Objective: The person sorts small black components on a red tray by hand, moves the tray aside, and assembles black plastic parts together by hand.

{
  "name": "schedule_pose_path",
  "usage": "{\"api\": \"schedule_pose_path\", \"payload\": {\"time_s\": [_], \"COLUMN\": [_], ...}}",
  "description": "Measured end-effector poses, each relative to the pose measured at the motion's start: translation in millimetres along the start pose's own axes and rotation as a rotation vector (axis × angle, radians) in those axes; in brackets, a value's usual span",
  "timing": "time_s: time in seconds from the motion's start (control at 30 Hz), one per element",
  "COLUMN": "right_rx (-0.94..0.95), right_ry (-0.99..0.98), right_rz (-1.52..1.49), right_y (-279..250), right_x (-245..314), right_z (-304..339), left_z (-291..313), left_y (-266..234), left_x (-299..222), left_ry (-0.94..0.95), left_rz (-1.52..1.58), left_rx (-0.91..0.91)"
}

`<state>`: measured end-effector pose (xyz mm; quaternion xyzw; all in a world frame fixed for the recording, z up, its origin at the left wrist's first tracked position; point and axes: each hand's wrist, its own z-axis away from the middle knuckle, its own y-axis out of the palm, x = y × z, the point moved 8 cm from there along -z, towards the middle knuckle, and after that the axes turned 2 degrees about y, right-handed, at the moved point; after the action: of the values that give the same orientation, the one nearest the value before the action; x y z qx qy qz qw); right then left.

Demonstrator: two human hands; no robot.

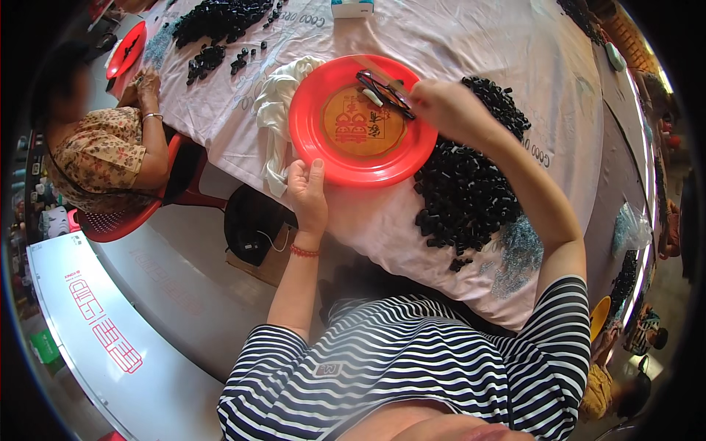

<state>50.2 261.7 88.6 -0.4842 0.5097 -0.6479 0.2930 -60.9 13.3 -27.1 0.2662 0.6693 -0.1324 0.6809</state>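
Take the red plate (309,121) as the clock centre; it is at the near side of the cloth-covered tabletop (419,33). Your left hand (307,198) is closed on its rim at 7 o'clock, thumb against the edge. Your right hand (452,110), fingers bent, is over the rim between 2 and 3 o'clock, just beside slender dark items (384,90) in the plate; you cannot tell whether it pinches one. A small white piece (372,97) lies next to these items. Outside the plate, locate the black pieces (467,195) at 4 o'clock, pale blue beads (521,257) beyond them, and the crumpled white cloth (278,110) just beside the rim at 9 o'clock.
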Motion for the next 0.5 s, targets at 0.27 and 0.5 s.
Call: {"api": "schedule_pose_path", "payload": {"time_s": [0.27, 0.5], "right_rx": [-0.024, -0.093], "right_ry": [-0.141, -0.143], "right_rz": [0.307, 0.327], "right_y": [68.1, 64.2], "right_x": [35.9, 35.0], "right_z": [-11.9, -3.2], "left_z": [-3.4, -2.9], "left_y": [4.6, 2.5], "left_x": [2.9, 0.8], "left_ry": [0.029, 0.037], "left_rz": [-0.036, -0.022], "left_rx": [0.005, 0.0]}}
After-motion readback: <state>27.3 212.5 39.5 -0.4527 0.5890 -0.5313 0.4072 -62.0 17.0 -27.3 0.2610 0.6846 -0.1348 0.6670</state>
